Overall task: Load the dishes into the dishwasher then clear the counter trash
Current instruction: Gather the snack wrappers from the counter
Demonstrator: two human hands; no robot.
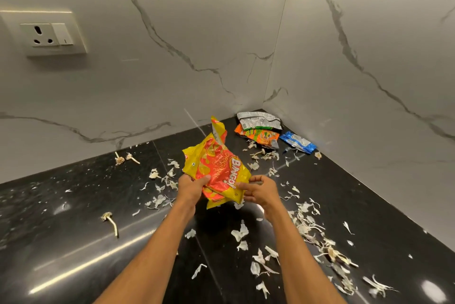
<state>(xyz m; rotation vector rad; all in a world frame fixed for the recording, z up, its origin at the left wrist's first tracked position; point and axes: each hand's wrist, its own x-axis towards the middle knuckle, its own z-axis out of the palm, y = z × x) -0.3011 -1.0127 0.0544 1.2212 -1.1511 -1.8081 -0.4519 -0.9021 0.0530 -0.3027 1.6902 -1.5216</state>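
Two bare forearms are stretched up from the bottom edge toward a crumpled yellow-and-red chip bag, which is held up over the black worktop. The bag's lower left edge is clasped by the left grip, with the thumb laid over the front. Its right edge is pinched by the right grip between the thumb and curled fingers. The bag's torn top is pointed away toward the marble wall. Beyond the bag and to its right, three wrappers are bunched in the corner: a silver wrapper, an orange-and-green wrapper partly tucked under it, and a blue wrapper farther right. Pale garlic skins are strewn around the bag, thickest to its lower right. Dried garlic stems are seen to its left. High to the bag's left, a white socket plate is set in the wall.
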